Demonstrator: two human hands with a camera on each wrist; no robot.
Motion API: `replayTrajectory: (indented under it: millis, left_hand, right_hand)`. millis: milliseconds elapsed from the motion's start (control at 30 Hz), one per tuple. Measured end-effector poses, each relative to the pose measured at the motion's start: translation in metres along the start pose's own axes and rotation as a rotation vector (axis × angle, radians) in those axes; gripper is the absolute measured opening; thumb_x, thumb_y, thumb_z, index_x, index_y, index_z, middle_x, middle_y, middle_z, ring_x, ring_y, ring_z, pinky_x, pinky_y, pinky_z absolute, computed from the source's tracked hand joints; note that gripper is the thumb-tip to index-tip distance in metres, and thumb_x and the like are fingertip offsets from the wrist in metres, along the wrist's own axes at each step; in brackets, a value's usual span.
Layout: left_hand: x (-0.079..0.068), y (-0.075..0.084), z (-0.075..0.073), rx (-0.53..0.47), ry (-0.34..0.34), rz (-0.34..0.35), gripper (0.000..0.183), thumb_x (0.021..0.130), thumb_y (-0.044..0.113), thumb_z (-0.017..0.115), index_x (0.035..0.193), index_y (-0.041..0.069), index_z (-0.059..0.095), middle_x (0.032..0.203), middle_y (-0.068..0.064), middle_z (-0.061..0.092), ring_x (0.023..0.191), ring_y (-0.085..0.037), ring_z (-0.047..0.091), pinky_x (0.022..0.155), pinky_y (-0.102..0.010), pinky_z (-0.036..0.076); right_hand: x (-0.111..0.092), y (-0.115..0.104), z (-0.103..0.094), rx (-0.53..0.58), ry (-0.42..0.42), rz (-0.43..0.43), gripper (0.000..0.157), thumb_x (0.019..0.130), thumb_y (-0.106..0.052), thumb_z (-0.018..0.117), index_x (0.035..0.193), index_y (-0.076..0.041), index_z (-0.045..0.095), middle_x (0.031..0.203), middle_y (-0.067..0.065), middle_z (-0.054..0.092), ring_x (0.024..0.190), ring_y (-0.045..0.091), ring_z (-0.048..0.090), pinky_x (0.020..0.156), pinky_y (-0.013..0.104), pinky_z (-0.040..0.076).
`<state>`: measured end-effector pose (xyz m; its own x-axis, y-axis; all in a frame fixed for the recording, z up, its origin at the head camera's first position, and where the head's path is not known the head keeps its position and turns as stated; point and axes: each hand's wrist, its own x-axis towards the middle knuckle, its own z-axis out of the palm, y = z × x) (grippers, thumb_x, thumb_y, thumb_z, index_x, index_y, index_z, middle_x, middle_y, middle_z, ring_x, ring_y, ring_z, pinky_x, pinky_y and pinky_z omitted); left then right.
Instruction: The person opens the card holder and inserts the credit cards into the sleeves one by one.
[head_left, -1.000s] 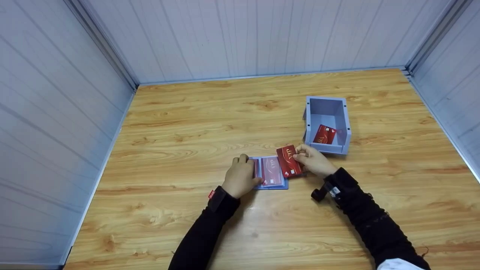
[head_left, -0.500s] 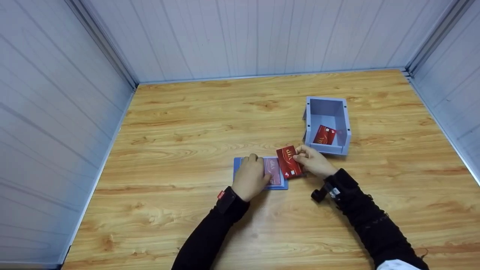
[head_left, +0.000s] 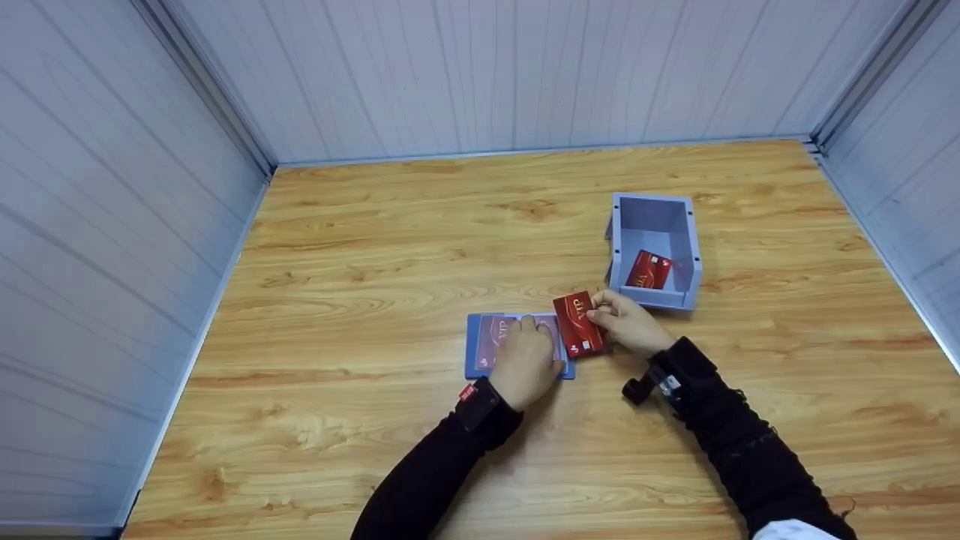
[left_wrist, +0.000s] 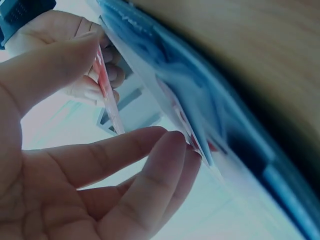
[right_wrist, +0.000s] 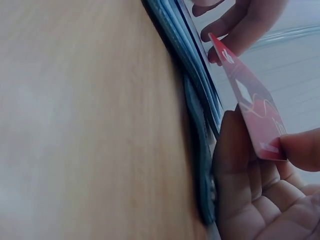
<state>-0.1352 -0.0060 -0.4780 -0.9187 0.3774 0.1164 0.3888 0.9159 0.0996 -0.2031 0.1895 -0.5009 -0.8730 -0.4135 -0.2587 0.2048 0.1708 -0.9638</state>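
Note:
A blue card holder point(head_left: 472, 352) lies spread flat on the table, with red VIP cards showing through its clear sleeves point(head_left: 491, 341). Over its right half is my left hand point(head_left: 525, 362), its fingertips touching the sleeve pages; in the left wrist view the thumb stands apart from them. My right hand point(head_left: 631, 324) pinches a red VIP card point(head_left: 577, 324) by its right edge, between thumb and fingers. That card is held tilted above the holder's right edge, as the right wrist view shows. Part of the right sleeve is hidden behind my left hand.
A grey plastic bin point(head_left: 616, 225) stands behind my right hand on the wooden table point(head_left: 360, 247). Inside it lies another red card point(head_left: 649, 270). White panel walls point(head_left: 480, 75) enclose the table at the back and both sides.
My left hand has moved right across the card holder, from its left part to its right half. The left sleeve with a VIP card is now uncovered. My right hand and its card stay nearly still.

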Motion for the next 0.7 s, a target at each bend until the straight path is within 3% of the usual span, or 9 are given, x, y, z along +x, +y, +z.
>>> replayTrajectory:
  millis: [167, 333, 500, 700]
  left_hand:
    - [0.0006, 0.0044, 0.0026, 0.106, -0.004, 0.003, 0.052, 0.081, 0.048, 0.072, 0.1, 0.0, 0.068, 0.092, -0.01, 0.065, 0.09, -0.023, 0.056, 0.086, -0.036, 0.045]
    - [-0.0001, 0.006, 0.0033, 0.107, -0.023, -0.012, 0.06, 0.078, 0.058, 0.072, 0.099, 0.002, 0.069, 0.094, -0.01, 0.065, 0.093, -0.023, 0.056, 0.091, -0.038, 0.045]
    - [-0.0003, 0.0047, 0.0011, 0.025, -0.035, -0.018, 0.058, 0.079, 0.053, 0.074, 0.101, 0.0, 0.068, 0.096, -0.011, 0.064, 0.095, -0.024, 0.055, 0.089, -0.038, 0.044]
    - [0.0002, 0.0018, -0.004, -0.133, -0.095, -0.049, 0.05, 0.083, 0.045, 0.073, 0.102, -0.001, 0.066, 0.101, -0.015, 0.064, 0.099, -0.027, 0.056, 0.091, -0.039, 0.044]
  right_hand:
    - [-0.0007, 0.0, -0.0001, 0.011, -0.005, 0.002, 0.004, 0.1, 0.0, 0.044, 0.102, 0.003, 0.045, 0.085, -0.002, 0.058, 0.074, 0.005, 0.064, 0.066, 0.023, 0.057]
    - [-0.0003, -0.0006, 0.0005, 0.009, 0.0, 0.017, 0.006, 0.099, 0.0, 0.045, 0.104, 0.004, 0.045, 0.084, -0.003, 0.057, 0.073, 0.005, 0.063, 0.065, 0.022, 0.057]
    - [0.0004, 0.0002, 0.0004, 0.008, -0.001, 0.017, 0.012, 0.099, 0.0, 0.045, 0.107, 0.009, 0.043, 0.083, -0.003, 0.057, 0.072, 0.006, 0.064, 0.065, 0.023, 0.057]
    - [-0.0001, 0.0001, -0.0009, -0.023, 0.004, 0.016, 0.012, 0.099, -0.001, 0.045, 0.107, 0.008, 0.043, 0.085, -0.003, 0.057, 0.071, 0.006, 0.062, 0.063, 0.022, 0.056]
